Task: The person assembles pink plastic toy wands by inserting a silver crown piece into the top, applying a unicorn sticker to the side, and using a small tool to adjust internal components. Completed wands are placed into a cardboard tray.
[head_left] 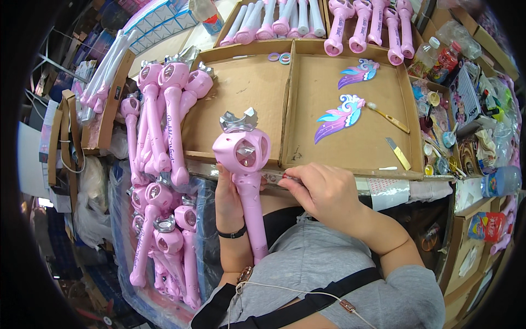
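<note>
Left hand [228, 200] holds the pink wand [252, 211] below its round head [257, 143], before my chest [318, 274]; right hand [329, 192] at its 3 o'clock, fingers [296, 185] pinched, on what I cannot tell. Best, I judge: brace the wand firmly, work lightly. Crown [239, 120] points to 12, shading 11; long axis runs down toward 6.

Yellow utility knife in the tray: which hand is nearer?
Right. The right hand is left of the utility knife, apart from it; the left hand is farther left, holding the pink toy wand.
</note>
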### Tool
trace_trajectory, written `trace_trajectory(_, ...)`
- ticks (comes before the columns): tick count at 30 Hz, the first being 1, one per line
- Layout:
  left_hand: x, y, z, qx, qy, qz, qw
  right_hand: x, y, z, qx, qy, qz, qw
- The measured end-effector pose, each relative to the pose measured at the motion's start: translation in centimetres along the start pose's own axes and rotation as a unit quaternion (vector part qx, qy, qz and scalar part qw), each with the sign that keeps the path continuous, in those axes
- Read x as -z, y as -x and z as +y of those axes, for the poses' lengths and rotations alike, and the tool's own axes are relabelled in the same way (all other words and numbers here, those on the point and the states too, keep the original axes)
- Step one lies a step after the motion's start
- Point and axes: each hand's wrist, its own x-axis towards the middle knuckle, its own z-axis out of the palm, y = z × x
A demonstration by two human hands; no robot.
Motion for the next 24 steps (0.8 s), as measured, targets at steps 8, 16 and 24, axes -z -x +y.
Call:
trace_trajectory(8, 0.0, 1.5, 0.1, -0.046, -0.097, 0.048, 0.993, 0.7, 1.2, 0.5, -0.086, 0.014, -0.079, 0.993)
trace_trajectory(16, 0.1, 2.4, -0.9, -0.153, -0.14, 0.012, 0.978, 1.0, 3.1, 1.8, -0.041, -0.05, -0.082, 0.994)
trace_trajectory(24, 0.4, 3.7, -2.5, -0.133, -0.212, 0.013, 0.968, 0.9, 5.8, 3.5, -0.306, -0.284, -0.159, 0.895)
